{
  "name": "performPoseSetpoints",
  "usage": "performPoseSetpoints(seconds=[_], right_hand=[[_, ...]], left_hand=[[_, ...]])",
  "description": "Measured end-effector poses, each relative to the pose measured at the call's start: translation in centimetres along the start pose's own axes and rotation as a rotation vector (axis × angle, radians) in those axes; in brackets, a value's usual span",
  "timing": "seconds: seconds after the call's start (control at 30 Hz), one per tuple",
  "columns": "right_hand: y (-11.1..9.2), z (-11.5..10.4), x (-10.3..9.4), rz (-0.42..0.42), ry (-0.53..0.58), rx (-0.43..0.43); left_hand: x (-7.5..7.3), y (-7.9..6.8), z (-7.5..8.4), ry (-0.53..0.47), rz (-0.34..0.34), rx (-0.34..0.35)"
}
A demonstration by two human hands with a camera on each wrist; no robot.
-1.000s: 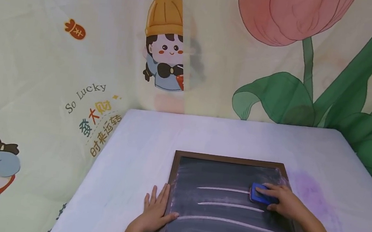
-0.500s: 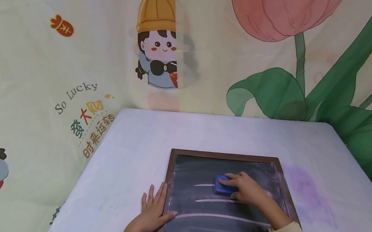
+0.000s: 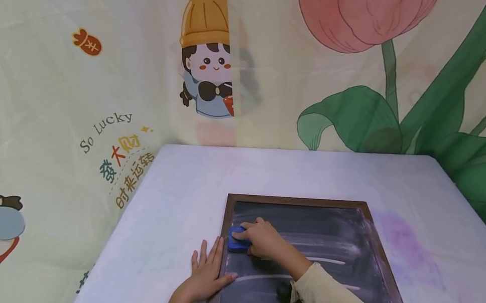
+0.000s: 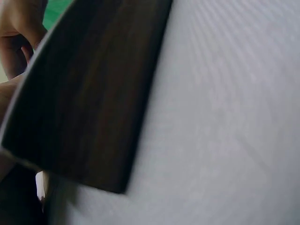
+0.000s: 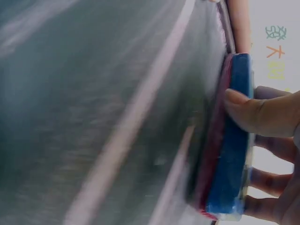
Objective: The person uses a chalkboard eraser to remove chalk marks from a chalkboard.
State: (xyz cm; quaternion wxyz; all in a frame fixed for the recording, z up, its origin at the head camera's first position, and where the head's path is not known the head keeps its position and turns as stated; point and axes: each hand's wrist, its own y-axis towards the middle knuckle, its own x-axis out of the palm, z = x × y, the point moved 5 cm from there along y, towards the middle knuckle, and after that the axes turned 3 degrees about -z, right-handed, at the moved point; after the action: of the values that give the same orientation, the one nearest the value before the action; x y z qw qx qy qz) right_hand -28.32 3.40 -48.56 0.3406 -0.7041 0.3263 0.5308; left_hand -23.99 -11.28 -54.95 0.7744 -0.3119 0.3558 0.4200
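Observation:
A blackboard (image 3: 307,225) in a dark wooden frame lies on the table. My right hand (image 3: 263,240) grips a blue chalkboard eraser (image 3: 238,239) flat on the board, up against the left side of the frame. In the right wrist view the thumb presses one side of the eraser (image 5: 229,140) and the fingers wrap the other; its felt side is dark pink. Pale chalk lines (image 5: 131,117) run across the board, partly hidden by the right arm in the head view. My left hand (image 3: 206,276) lies with straight fingers along the left frame edge, its thumb over the board.
The white table (image 3: 194,181) reaches back to a printed cloth (image 3: 272,64) hanging behind it. A purple smudge (image 3: 401,236) marks the tabletop to the right of the board. In the left wrist view, the board's frame corner (image 4: 103,140) looms close.
My right hand has swept the eraser leftward across the board, from the right side to the left frame. The top chalk line is smeared to a faint haze. My left hand keeps its place.

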Motion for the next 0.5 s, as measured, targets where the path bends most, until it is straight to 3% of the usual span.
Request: performPoseSetpoints(seconds=[0.33, 0.5], right_hand=[[-0.6, -0.2, -0.7, -0.062, -0.099, 0.074], [-2.2, 1.6, -1.9, -0.088, -0.172, 0.161]], left_hand=[[0.2, 0.0, 0.1, -0.016, 0.019, 0.007], [-0.1, -0.3, 0.2, -0.019, 0.016, -0.002]])
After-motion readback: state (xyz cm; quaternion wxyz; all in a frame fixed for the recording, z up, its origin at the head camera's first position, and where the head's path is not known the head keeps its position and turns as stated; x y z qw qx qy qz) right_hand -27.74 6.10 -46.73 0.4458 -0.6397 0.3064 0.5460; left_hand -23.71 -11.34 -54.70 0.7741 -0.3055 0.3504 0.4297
